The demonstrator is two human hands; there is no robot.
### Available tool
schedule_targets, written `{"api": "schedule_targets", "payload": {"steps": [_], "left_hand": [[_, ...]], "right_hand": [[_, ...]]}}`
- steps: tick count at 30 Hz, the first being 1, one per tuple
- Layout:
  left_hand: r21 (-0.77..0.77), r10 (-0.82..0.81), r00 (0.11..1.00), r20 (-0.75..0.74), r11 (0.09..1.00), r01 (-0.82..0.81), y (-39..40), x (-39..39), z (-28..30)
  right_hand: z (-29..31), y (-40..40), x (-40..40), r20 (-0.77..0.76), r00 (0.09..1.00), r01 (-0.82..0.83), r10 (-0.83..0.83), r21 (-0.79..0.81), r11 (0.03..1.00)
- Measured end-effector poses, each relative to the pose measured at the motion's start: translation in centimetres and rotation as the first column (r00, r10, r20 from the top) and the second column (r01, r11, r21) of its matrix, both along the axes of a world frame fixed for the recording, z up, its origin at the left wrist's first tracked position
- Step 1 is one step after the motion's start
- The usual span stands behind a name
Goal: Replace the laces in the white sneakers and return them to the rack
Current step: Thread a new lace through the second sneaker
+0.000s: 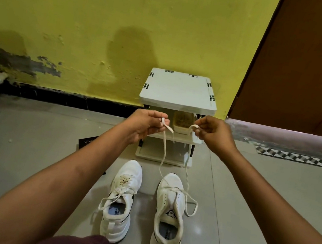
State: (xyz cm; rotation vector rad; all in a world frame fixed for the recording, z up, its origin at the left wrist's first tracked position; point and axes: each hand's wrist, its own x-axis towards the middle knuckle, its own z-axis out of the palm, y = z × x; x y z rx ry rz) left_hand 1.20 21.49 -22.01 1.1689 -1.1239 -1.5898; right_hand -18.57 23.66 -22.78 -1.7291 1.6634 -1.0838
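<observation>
Rack [179, 88], white, frame ctr, vs. yellow wall. Sneakers, lower ctr: left sneaker [121, 200] laced, untied; right sneaker [169, 219] partly laced. Lace [164, 150] raised, ends pinched by left hand [147, 123] & right hand [213, 133]. Left to do, by judgement: threading, tying, racking.

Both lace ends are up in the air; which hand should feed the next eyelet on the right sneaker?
Probably the left hand: its lace drops straight to the right sneaker toe. The right hand strand trails in a loose loop.
</observation>
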Motion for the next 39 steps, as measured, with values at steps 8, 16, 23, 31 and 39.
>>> {"api": "schedule_targets", "payload": {"steps": [8,16,23,31,39], "left_hand": [[-0.273,0.14,0.87,0.473,0.962,-0.007,0.2,-0.8,-0.3],[-0.258,0.016,0.963,0.269,0.965,0.056,1.0,-1.1,0.9],[-0.237,-0.034,0.98,0.198,0.968,0.082,1.3,-1.8,1.6],[-0.23,-0.034,0.985,0.17,0.97,0.073,1.3,-1.6,1.7],[-0.219,-0.018,0.989,0.147,0.974,0.05,1.2,-1.3,1.7]], "right_hand": [[0.0,-0.1,0.3,-0.129,0.991,0.035,-0.036,-0.004,0.999],[0.7,0.5,1.2,0.436,0.9,-0.125,-0.017,0.296,0.947],[0.2,0.8,2.2,0.585,0.807,-0.241,-0.08,0.45,0.86],[0.1,0.8,2.0,0.575,0.812,-0.341,0.097,0.333,0.879],[0.2,1.2,2.6,0.491,0.852,-0.372,0.182,0.323,0.87]]}}
